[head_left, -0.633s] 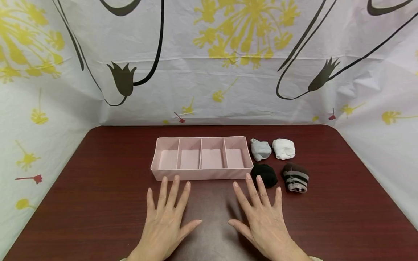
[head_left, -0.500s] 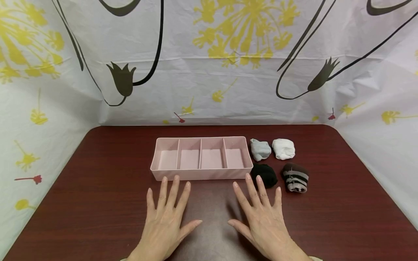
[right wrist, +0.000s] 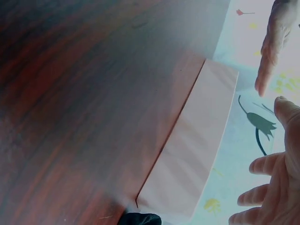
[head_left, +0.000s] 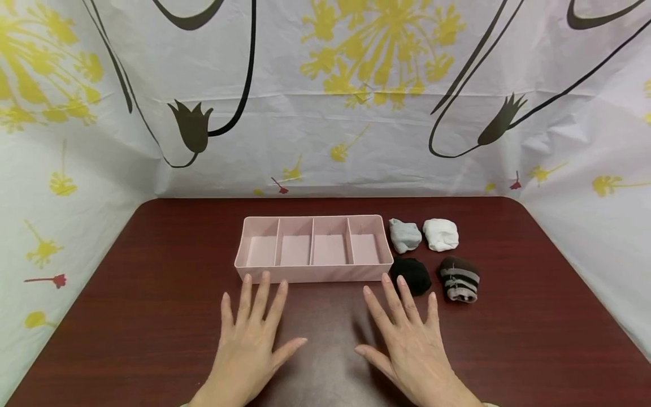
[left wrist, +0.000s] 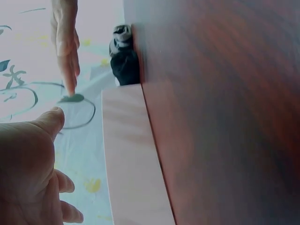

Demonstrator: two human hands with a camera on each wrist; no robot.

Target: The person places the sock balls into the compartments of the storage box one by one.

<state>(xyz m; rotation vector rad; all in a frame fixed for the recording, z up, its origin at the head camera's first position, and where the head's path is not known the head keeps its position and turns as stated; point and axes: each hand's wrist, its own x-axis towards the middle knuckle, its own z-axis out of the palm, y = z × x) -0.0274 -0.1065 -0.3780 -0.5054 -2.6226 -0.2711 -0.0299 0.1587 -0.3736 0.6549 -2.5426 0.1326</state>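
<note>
My left hand (head_left: 246, 350) hovers palm down with fingers spread, in front of the left half of a pink divided box (head_left: 315, 274). The right hand (head_left: 412, 345) is spread likewise in front of the box's right end, and its fingertips overlap a rolled black sock (head_left: 413, 276) in the head view. Neither hand holds anything. Behind the black sock lie a rolled grey sock (head_left: 405, 236) and a rolled white one (head_left: 441, 234). A rolled sock with brown, grey and black stripes (head_left: 459, 280) is to the right. In both wrist views the box's front wall (left wrist: 129, 150) shows beyond the hands.
All of this rests on a dark red-brown wooden table (head_left: 127, 294) with rounded far corners. A white sheet (head_left: 315, 141) printed with yellow and dark flowers hangs along the back and both sides. Thin upright dividers split the box into several compartments.
My left hand has shifted slightly to the left. The right hand stays nearly in place, the box and socks keep their arrangement, and the head view has tipped up very slightly.
</note>
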